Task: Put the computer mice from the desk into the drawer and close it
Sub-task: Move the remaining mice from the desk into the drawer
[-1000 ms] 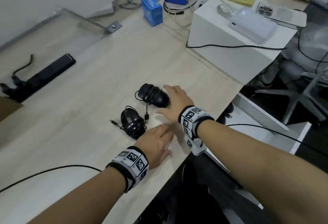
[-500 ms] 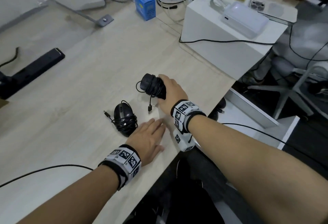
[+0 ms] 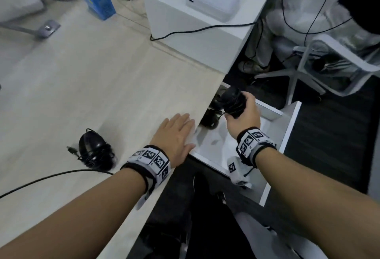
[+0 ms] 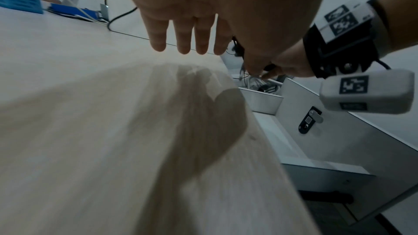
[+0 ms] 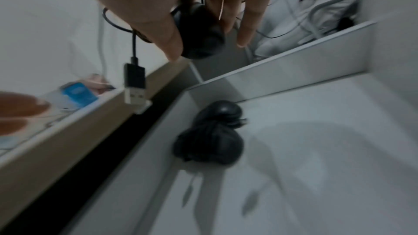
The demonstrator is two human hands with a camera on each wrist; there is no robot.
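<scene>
mouse [image 3: 233,102] gripped upright, nose up

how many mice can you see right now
3, maybe more hidden under the desk edge. One mouse lies on the desk, one is held in the right hand over the drawer, one lies in the drawer.

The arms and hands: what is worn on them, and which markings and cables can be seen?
Both forearms are bare, without sleeves. The left hand and the right hand each have a wristband of white tiles with black square codes on a black strap. Under the right wrist hangs a small white box with a code. A thin black cable trails from the left wrist.
</scene>
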